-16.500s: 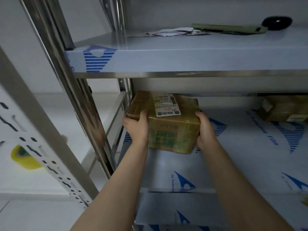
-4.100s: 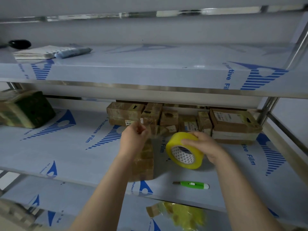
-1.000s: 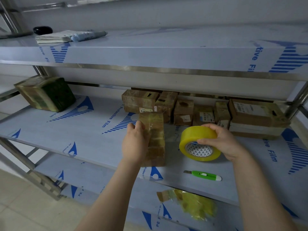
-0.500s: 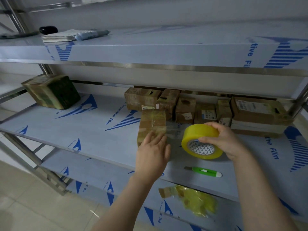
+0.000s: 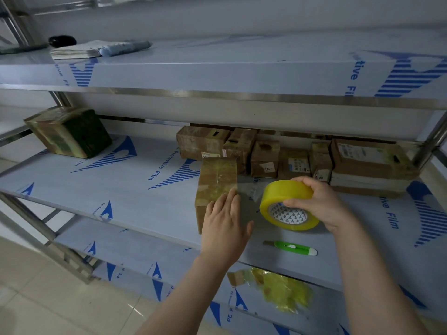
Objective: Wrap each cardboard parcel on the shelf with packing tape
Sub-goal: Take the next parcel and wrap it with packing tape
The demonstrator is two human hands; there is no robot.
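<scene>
A narrow brown cardboard parcel (image 5: 216, 180) wrapped in glossy tape lies on the middle shelf (image 5: 125, 189). My left hand (image 5: 225, 223) lies flat with straight fingers on the parcel's near right side. My right hand (image 5: 319, 204) grips a yellow roll of packing tape (image 5: 285, 197) held upright just right of the parcel. A clear strip of tape (image 5: 249, 189) stretches from the roll to the parcel. Several more cardboard parcels (image 5: 266, 155) are lined up against the back of the shelf.
A green utility knife (image 5: 291, 247) lies on the shelf near the front edge. A larger taped box (image 5: 69, 131) sits at the far left. Crumpled yellow tape scraps (image 5: 278, 288) lie on the lower shelf. Papers and a marker (image 5: 96, 48) rest on the upper shelf.
My left hand slid from the parcel's left side over to its near right side and now lies flat there. The tape roll stayed beside the parcel in my right hand.
</scene>
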